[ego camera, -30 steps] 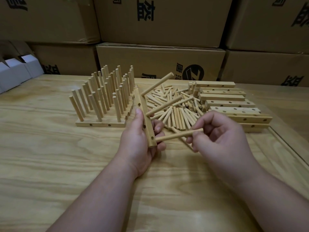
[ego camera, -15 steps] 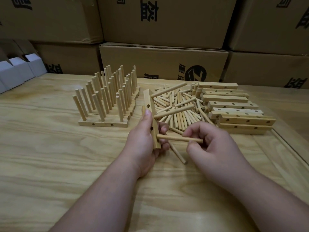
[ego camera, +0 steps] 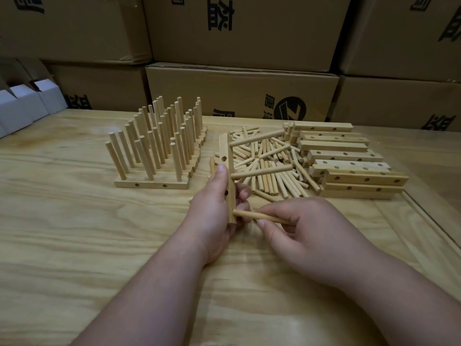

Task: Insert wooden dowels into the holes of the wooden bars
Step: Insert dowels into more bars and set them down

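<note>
Behind table (ego camera: 74,221), cartons (ego camera: 239,93) printed "Z" logo (ego camera: 289,108), Chinese characters

two hands (ego camera: 214,211), one held bar (ego camera: 227,171) carrying three dowels (ego camera: 260,171), three white boxes (ego camera: 22,106) upper left.

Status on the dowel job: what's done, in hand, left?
Done: finished bars standing at left, dowels upright. In hand: left hand holds a bar with two dowels seated; right hand pinches a third dowel at its lowest hole. Left: empty bars stacked right, loose dowels beside them.
</note>
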`<action>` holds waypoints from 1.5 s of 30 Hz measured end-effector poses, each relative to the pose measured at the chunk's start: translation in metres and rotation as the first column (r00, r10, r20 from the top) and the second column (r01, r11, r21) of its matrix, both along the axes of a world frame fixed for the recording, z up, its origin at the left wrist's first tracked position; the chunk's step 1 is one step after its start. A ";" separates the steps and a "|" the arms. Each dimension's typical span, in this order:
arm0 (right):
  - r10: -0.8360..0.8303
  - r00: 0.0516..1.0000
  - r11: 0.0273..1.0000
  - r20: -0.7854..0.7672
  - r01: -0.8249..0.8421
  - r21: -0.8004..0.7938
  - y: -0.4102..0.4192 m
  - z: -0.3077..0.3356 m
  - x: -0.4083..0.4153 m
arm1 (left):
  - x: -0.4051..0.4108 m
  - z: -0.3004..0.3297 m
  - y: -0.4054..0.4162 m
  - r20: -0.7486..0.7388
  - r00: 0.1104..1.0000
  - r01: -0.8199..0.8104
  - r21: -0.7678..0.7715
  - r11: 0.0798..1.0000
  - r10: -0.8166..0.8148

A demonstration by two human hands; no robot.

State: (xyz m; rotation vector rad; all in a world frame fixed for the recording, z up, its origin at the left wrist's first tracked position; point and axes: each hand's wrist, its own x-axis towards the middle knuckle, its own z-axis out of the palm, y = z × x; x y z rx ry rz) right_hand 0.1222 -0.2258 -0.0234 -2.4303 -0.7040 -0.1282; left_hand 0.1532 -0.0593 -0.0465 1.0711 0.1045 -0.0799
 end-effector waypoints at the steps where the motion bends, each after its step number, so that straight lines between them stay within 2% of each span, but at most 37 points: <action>1: 0.001 1.000 1.000 -0.010 -0.001 0.018 0.001 0.000 0.000 | 0.000 0.000 0.000 0.001 1.000 0.008 0.015 1.000 -0.008; 6: -0.007 0.999 1.000 0.051 0.007 -0.002 0.005 -0.002 0.002 | -0.003 0.001 -0.003 -0.007 1.000 0.011 0.052 0.999 -0.011; 9: -0.016 1.000 1.000 0.022 0.016 0.006 0.007 -0.001 0.001 | -0.005 0.002 -0.004 0.002 1.000 0.013 0.020 1.000 -0.013; 12: -0.039 0.999 0.999 0.000 0.039 -0.023 0.009 -0.001 0.001 | -0.006 0.002 -0.003 0.023 0.999 0.029 0.073 0.997 -0.031; 17: -0.062 0.996 0.996 -0.061 0.066 0.059 0.014 -0.004 0.001 | -0.006 0.001 -0.002 0.039 0.999 0.004 0.077 0.997 -0.007; 22: -0.071 0.997 0.990 -0.042 0.076 0.123 0.025 -0.010 -0.003 | -0.008 0.001 0.000 0.033 0.999 -0.042 0.023 0.999 0.041; 30: 0.007 0.962 0.953 -0.273 0.076 0.294 0.020 -0.004 0.003 | -0.009 0.003 0.001 0.052 0.999 0.012 0.009 1.000 -0.012; 38: -0.114 0.990 0.973 -0.083 0.128 0.191 0.030 -0.007 -0.006 | -0.009 0.002 0.001 0.065 0.998 0.021 0.094 0.995 -0.027; 41: -0.141 0.975 0.956 -0.173 0.180 0.232 0.032 -0.011 -0.005 | -0.009 0.000 0.000 0.086 0.996 0.014 0.130 0.991 -0.025; 45: -0.116 0.901 0.881 -0.417 0.287 0.376 0.030 -0.016 -0.002 | -0.008 0.000 0.000 0.095 0.995 0.024 0.170 0.985 -0.041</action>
